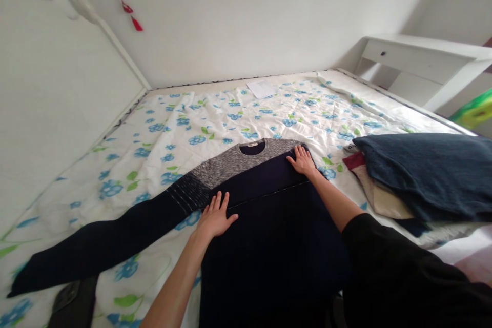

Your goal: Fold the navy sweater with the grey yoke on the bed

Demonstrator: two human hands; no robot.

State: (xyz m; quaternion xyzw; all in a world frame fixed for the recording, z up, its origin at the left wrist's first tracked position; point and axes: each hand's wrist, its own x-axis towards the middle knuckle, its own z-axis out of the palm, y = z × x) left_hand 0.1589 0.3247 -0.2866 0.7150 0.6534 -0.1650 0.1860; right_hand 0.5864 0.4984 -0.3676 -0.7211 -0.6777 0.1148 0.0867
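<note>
A dark navy sweater [269,230] with a speckled grey yoke lies spread on the bed, its round collar toward the wall. Its left sleeve stretches out across the sheet to the lower left. My left hand [216,217] rests flat on the sweater near that sleeve's underarm, fingers extended. At the opposite shoulder, my right hand [302,162] presses down with its fingers spread. The right sleeve is not visible; I cannot tell whether it is folded over or under the body. The sweater's lower end runs out of view at the bottom.
A pile of folded clothes [426,174] lies on the right of the flowered sheet [226,123]. White paper [261,89] sits near the wall. A dark phone-like object [73,300] is partly beneath the sleeve. A white desk [418,64] stands at the right.
</note>
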